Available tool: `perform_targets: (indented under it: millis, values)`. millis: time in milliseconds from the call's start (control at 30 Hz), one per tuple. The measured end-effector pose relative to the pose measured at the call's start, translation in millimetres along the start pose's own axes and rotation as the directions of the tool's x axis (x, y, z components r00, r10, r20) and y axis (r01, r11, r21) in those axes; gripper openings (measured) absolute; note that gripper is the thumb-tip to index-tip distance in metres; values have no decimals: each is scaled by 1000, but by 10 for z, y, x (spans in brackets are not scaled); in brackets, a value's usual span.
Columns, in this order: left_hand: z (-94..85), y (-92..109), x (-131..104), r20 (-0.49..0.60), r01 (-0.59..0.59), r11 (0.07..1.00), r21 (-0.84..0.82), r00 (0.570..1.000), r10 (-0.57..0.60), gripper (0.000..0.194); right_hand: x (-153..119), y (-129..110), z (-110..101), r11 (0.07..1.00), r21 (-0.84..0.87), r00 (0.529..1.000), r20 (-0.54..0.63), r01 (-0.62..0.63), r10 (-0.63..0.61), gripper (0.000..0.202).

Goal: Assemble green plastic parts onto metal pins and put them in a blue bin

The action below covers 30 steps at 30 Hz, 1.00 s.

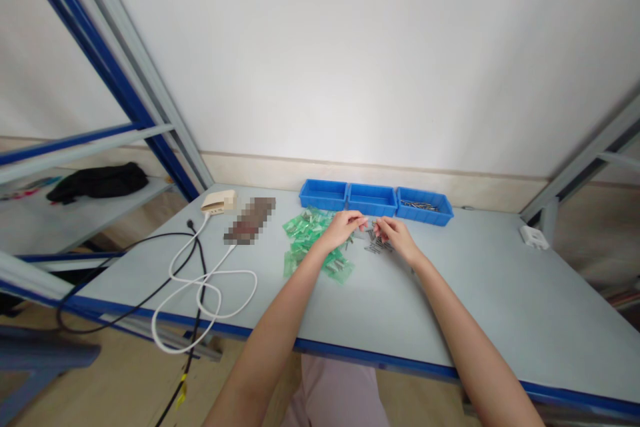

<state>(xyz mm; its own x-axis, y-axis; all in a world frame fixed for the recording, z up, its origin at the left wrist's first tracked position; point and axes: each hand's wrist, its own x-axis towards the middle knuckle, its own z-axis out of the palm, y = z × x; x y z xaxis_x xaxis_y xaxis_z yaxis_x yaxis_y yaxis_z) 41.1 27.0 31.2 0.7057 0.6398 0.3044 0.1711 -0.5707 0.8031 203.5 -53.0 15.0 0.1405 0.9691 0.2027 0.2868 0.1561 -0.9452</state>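
Note:
My left hand is closed in a pinch at the right edge of a pile of green plastic packets; what its fingertips hold is too small to make out. Just to the right, my right hand has its fingers pressed together over a loose heap of small metal pieces, and its grip is also unclear. The two hands' fingertips face each other with a small gap between them. Behind them stand a left blue bin, a middle blue bin and a right blue bin with metal pieces inside.
On the left of the table lie a beige box, a pixelated item, a looped white cable and a black cable. A white socket block is at the right. Metal frame posts flank both sides.

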Motion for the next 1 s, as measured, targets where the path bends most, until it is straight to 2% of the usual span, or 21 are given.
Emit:
perform_targets:
  millis: [233,467,667,900,1000]
  values:
    - [1,-10,-12,-13,11,999,-34,1000,-11,32,8,15,-16,999,-36,999,-40,6,-7,37]
    - [11,11,-23,30,27,998,-57,999,-25,44,-10,-26,-15,1000,-19,1000,-2,-14,14,44]
    - [14,52,-40,23,37,996,-75,999,-35,31,8,0,-11,1000,25,999,-49,-9,10,37]
    - [20,59,-61,83,57,995,-77,995,-50,41,-4,-40,-42,1000,6,999,40,-18,18,45]
    - [29,29,-50,61,40,993,-107,998,-34,36,-1,-47,-36,999,36,1000,10,-17,17,40]
